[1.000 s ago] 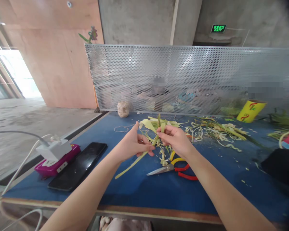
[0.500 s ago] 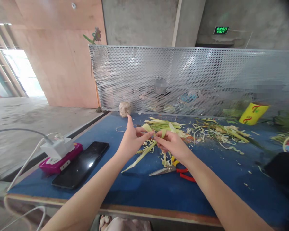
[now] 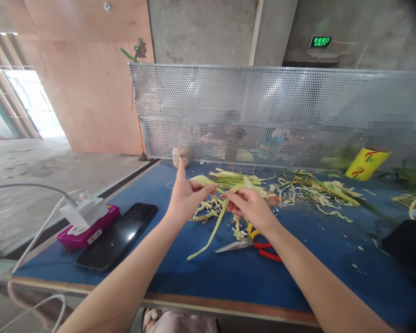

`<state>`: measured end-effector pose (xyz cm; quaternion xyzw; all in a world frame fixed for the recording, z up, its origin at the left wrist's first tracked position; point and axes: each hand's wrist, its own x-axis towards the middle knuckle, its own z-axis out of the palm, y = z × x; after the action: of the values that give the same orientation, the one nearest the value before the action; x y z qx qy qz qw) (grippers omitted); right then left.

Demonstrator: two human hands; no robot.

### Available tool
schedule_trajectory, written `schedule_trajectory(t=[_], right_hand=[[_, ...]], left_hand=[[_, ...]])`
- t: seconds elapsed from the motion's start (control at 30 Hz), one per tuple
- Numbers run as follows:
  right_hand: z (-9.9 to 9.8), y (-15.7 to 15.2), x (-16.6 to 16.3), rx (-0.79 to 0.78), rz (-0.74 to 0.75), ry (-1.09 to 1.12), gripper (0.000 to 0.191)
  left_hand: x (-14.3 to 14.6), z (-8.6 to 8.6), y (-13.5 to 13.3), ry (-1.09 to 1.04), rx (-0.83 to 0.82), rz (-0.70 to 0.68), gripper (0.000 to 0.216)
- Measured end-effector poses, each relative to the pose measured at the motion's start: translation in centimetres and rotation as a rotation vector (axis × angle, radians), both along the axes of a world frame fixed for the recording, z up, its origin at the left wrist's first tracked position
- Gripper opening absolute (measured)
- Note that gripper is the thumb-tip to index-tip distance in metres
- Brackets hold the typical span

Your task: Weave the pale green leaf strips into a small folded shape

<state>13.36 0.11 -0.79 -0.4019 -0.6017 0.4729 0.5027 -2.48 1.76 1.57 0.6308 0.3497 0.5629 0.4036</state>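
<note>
Blue table (image 3: 180,282): one, under the scissors (image 3: 244,242). Stalk bundle (image 3: 237,177): beyond the scissors, seemingly unworked. Left hand (image 3: 184,198): beyond and left of the scissors, pinching a leaf strip (image 3: 216,229), one digit raised. Right hand (image 3: 251,203): beyond the scissors, pinching likewise. Scissors: untouched. Leaf strip: left of the scissors, tail loose; judged unfinished. Knobbly pieces (image 3: 203,216): beyond-left of the scissors, apparently already worked.

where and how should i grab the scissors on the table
Probably by the red part of the handles, from the near right side: the scissors lie with blades pointing left, away from that approach. The right forearm covers the handles' right end.
</note>
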Motion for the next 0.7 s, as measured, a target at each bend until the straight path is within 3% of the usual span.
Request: schedule_trajectory(t=[0.13, 0.23, 0.47, 0.7], right_hand=[[0.3, 0.0, 0.3, 0.055, 0.008, 0.052, 0.03], [0.2, -0.1, 0.3, 0.095, -0.044, -0.045, 0.026], [0.0, 0.1, 0.1, 0.099, -0.077, -0.101, 0.016], [0.4, 0.0, 0.2, -0.004, -0.008, 0.028, 0.018]], left_hand=[[0.4, -0.4, -0.4, 0.014, -0.094, -0.116, 0.118], [0.6, -0.7, -0.6, 0.069, -0.171, -0.208, 0.124], [0.7, -1.0, -0.8, 0.091, -0.177, -0.207, 0.119], [0.5, -0.6, -1.3, 0.101, -0.195, -0.281, 0.12]])
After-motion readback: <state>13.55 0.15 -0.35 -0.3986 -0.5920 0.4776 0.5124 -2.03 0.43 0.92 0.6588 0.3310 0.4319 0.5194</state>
